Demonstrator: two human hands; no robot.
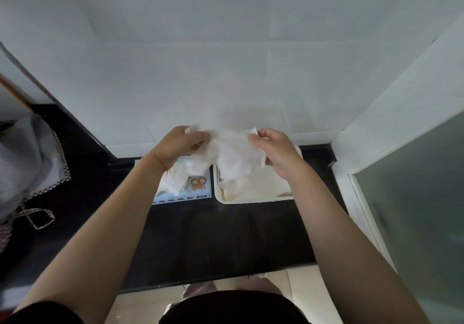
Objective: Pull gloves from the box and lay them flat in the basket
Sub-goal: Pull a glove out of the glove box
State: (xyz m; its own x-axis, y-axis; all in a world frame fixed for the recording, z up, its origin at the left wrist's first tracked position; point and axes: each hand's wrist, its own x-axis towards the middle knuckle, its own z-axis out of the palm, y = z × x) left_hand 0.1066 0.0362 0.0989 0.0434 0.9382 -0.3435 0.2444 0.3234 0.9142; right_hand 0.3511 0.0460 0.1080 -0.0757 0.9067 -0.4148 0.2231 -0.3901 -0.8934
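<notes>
left grip: our left hand (180, 144) pinches the left edge of the thin translucent white plastic glove (233, 155), fingers curled onto the film.
right grip: our right hand (272, 151) pinches the opposite edge, thumb and fingertips closed on it.
glove: held up in the air between both hands, crumpled and sagging in the middle, hanging over the gap between box and basket; not flat yet.
box: pale blue cardboard glove box with a cartoon print (193, 190) sits on the black stone bench (200, 235), under our left wrist; more white film bulges from its opening.
basket: shallow white rectangular plastic basket (256, 199) just beside the box on its right, with pale gloves already lying inside.
step: spreading the glove before laying it down, we judge.
how to do well: we should draw the two edges apart until the sag is gone, keep the pinches light so the film does not tear, carry it right over the basket, lower the hanging part first, then let go of both edges together.
risk: film clinging to fingers and folding over on release.
</notes>
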